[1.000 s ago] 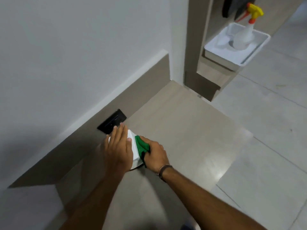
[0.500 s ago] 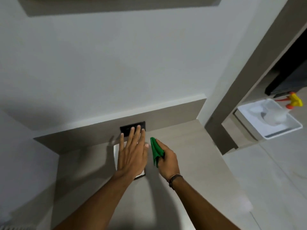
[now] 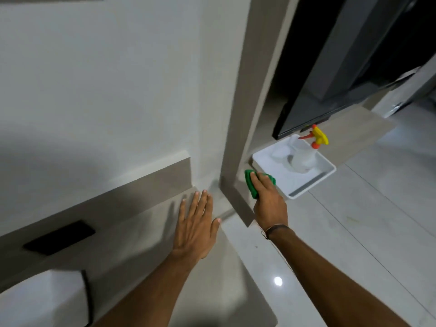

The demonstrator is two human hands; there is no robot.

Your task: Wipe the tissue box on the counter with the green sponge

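— Hands first: how are they seen?

— Fingers of the left hand [image 3: 194, 228] are spread flat and nothing is gripped; it is held low over the surface [image 3: 132, 244], but contact cannot be judged. The right hand [image 3: 269, 201] is clenched around the green sponge [image 3: 250, 185], which is bunched under the fingers and sticks out past the fingertips.

— And the tissue box?

— A white box-like shape [image 3: 42, 300] is seen at the bottom-left corner, behind and well to the left of the left hand, partly cut off by the frame edge. It is blurred, so it is only taken to be the tissue box. Neither hand is touching it.

— What is found near the right hand?

— A white tray [image 3: 313, 182] is seen just beyond the sponge, with a clear spray bottle [image 3: 304, 159] topped by a yellow and orange trigger standing in it. A black wall plate [image 3: 60, 237] is set in the backsplash, well to the left of the left hand.
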